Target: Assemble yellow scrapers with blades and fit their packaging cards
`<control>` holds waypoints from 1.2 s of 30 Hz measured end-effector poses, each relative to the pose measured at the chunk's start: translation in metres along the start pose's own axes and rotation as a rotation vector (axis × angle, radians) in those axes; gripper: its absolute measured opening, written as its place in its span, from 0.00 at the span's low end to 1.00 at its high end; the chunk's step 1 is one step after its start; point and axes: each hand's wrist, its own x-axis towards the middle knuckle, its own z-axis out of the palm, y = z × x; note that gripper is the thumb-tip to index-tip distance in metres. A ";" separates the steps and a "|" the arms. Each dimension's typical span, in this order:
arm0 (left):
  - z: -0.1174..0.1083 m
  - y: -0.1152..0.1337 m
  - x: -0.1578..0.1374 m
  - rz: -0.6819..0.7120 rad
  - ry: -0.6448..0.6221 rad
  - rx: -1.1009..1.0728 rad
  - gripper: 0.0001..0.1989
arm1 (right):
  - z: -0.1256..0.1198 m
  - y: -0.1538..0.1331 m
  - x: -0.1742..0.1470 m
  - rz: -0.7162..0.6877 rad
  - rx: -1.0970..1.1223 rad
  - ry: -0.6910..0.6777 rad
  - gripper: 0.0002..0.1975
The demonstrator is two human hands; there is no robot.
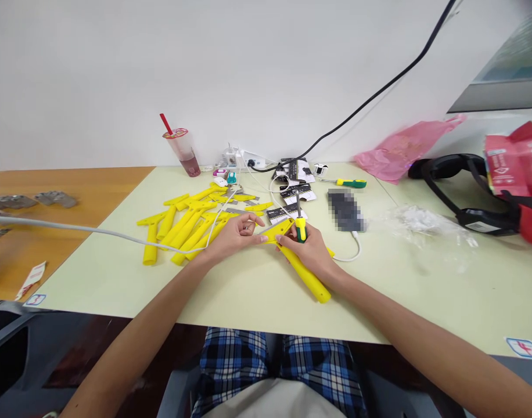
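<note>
Yellow T-shaped plastic tool with a round tubular handle (307, 274), centre of the frame, raised at a slant over the pale cream tabletop (231, 299). The right hand (312, 252) is closed about the tool near its neck and also keeps a green-and-yellow screwdriver (301, 222) with its shaft pointing up. The left hand (233, 237) has its fingers curled and its thumb against the left end of the tool's head; whether it pinches the head cannot be told. The step in hand appears to be handling or aligning the head, with the screwdriver parked in the grip; the next move would call for steadying the head and, if a screw is to be turned, bringing the screwdriver's tip down to it. Similar yellow plastic tools (150, 247) lie heaped left of centre. Labels: black-and-white printed cards (298, 169), upper centre, and a red printed carton (507, 157), upper right, carry lettering too small to read; blue-bordered stickers (524, 348) mark the table's near corners, without legible words.
</note>
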 end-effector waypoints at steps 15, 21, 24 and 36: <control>-0.023 0.004 0.015 -0.251 0.290 -0.905 0.17 | -0.004 0.000 0.002 0.018 0.070 0.008 0.29; -0.024 -0.001 0.017 -0.139 0.391 -0.877 0.25 | -0.004 0.002 0.002 0.026 0.042 0.015 0.29; -0.026 0.002 0.016 -0.072 0.419 -0.856 0.22 | -0.005 0.003 0.002 0.019 0.015 0.025 0.28; -0.049 0.016 0.006 -0.049 0.387 -0.622 0.09 | -0.007 0.007 0.005 0.003 0.025 -0.001 0.29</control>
